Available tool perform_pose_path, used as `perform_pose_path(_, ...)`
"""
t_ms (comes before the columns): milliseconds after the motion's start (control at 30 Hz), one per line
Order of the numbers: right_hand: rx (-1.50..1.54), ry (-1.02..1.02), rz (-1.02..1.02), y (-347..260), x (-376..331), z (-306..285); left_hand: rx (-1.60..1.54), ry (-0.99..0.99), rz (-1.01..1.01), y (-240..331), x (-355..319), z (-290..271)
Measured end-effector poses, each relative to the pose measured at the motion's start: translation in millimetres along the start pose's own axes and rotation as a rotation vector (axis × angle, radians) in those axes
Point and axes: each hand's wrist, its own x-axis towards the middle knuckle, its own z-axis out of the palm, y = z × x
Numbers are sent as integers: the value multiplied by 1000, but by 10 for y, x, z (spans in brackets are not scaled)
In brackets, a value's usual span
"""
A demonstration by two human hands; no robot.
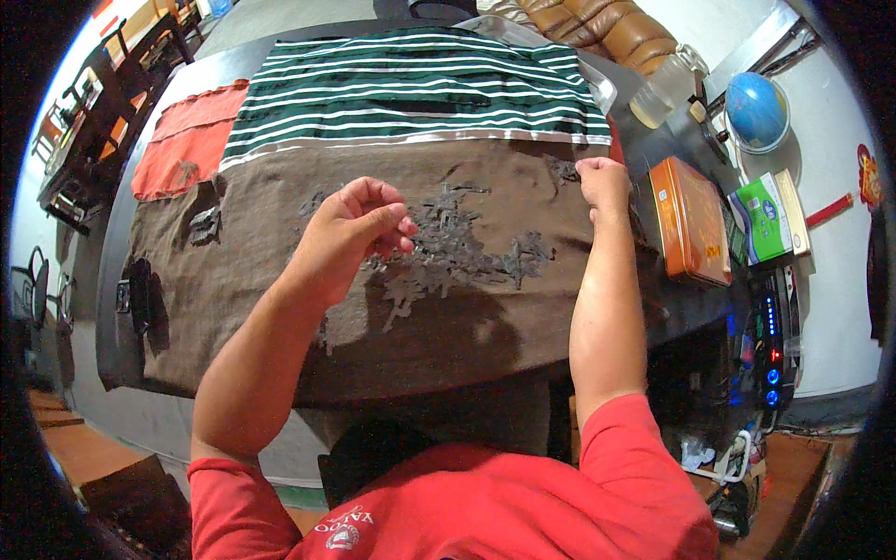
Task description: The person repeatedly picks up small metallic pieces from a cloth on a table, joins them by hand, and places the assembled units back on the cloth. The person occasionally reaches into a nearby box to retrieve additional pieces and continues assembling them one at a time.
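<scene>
A pile of thin, dark grey flat pieces (453, 233) is spread over a brown cloth (252, 308) on the table. Above the pile's left edge is my left hand (359, 219), its fingers curled in and the thumb against them; whatever it may hold is too small to make out. Farther right, my right hand (605, 184) has its fingertips pressed together beside a small separate heap of dark pieces (564, 171). Whether a piece is pinched there cannot be seen. A small grey bundle (205, 226) lies on the cloth at the left.
Green-and-white striped fabric (411, 93) and orange-red cloth (191, 135) cover the far side. To the right stand an orange tin (689, 219), a green packet (761, 217), a globe (758, 110) and a clear jug (661, 93). A black object (140, 297) lies at the left edge.
</scene>
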Motion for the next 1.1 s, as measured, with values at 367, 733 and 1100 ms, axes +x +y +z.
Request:
perform_pose_path(367, -151, 168, -253, -310, -142, -153, 16, 98, 53, 8, 21, -55)
perform_pose_path(733, 34, -455, -730, -673, -729, 200, 1, 151, 80, 21, 22, -61)
perform_pose_path(1100, -48, -501, -730, -812, -955, 356, 25, 130, 80, -23, 33, -36)
